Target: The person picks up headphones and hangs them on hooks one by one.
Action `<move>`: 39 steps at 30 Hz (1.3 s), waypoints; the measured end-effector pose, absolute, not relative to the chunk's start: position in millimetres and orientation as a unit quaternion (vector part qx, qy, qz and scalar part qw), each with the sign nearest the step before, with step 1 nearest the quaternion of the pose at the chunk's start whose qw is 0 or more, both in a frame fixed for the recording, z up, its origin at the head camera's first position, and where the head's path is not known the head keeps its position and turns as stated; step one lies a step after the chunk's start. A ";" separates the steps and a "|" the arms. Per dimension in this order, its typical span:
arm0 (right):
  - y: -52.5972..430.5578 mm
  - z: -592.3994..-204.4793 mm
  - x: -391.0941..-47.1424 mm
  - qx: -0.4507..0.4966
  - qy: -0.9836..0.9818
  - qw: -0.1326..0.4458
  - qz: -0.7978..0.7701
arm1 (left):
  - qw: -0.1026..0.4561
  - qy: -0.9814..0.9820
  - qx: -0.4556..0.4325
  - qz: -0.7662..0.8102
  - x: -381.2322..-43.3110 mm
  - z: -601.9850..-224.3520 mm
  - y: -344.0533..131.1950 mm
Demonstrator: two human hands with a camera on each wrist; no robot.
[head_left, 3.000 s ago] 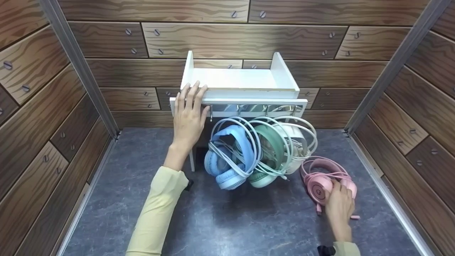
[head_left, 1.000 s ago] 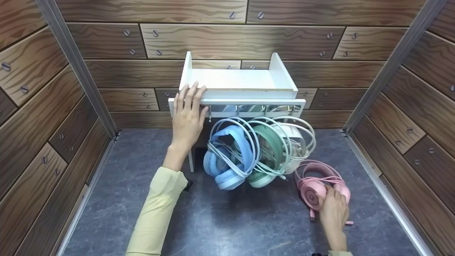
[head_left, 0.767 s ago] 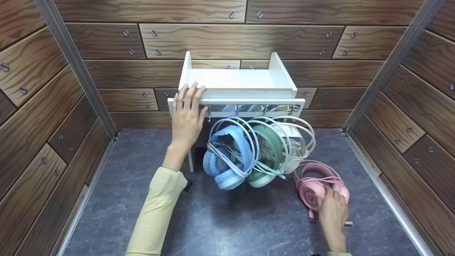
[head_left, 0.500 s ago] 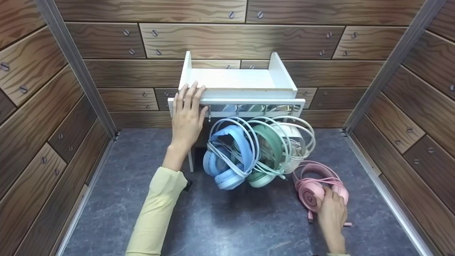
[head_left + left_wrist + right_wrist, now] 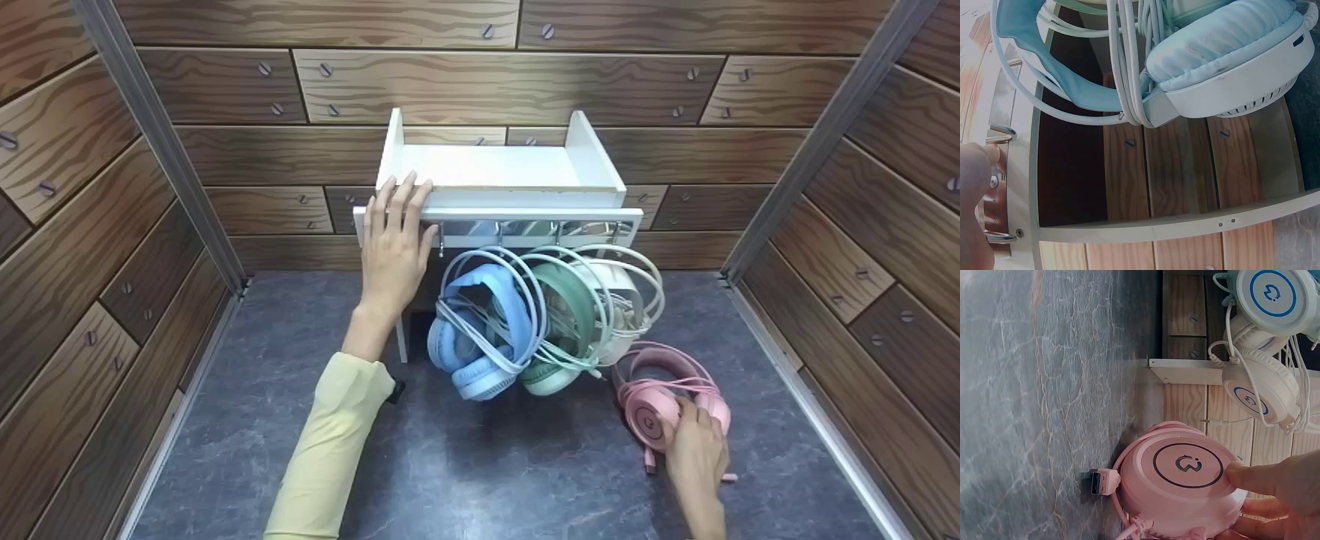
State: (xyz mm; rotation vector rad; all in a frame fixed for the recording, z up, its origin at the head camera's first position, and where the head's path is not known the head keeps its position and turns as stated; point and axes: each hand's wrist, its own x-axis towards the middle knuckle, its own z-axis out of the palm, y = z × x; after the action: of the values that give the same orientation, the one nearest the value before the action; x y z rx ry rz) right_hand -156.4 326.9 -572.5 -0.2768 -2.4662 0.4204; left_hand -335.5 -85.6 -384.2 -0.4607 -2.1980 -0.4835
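Note:
My left hand (image 5: pixel 394 259) rests on the left end of the white rack's front rail (image 5: pixel 510 214), its fingers laid over the top. Beside its thumb is a bare metal hook. Blue headphones (image 5: pixel 517 300), green headphones (image 5: pixel 576 300) and white headphones (image 5: pixel 611 277) hang from the rail by coiled cables. On the dark floor at the right lie pink headphones (image 5: pixel 651 416) with their cable wound round them. My right hand (image 5: pixel 697 457) grips them by an ear cup, the thumb on its outer face in the right wrist view. A pink USB plug (image 5: pixel 1108 481) sticks out beside that cup.
Above the rail the rack has a white shelf (image 5: pixel 491 165) with raised sides. Wood-patterned walls (image 5: pixel 510 86) stand behind and on both sides, with metal strips along the corners. Grey marbled floor (image 5: pixel 465 480) lies in front of the rack.
The pink headphones have shifted slightly left and towards me, with my right hand gripping them throughout. My left hand has kept its place on the rail.

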 end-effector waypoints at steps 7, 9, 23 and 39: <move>324.6 -572.4 -154.8 -0.099 -0.931 0.313 0.160 | 0.411 -0.871 -0.184 -0.194 -334.9 -383.5 -85.6; 323.8 -572.3 -154.4 -0.098 -0.930 0.315 0.161 | 0.409 -0.872 -0.184 -0.195 -334.7 -383.3 -85.5; 314.0 -569.0 -150.9 -0.109 -0.938 0.285 0.164 | 0.407 -0.874 -0.180 -0.194 -334.6 -382.9 -85.3; 303.2 -565.2 -144.3 -0.103 -0.939 0.281 0.168 | 0.408 -0.874 -0.182 -0.190 -335.1 -383.2 -85.2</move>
State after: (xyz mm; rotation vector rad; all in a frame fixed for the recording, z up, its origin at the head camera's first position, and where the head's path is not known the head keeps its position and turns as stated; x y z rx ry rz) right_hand -144.3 303.2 -565.2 -0.2771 -2.5158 0.4508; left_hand -335.1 -85.2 -383.2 -0.4575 -2.2038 -0.4782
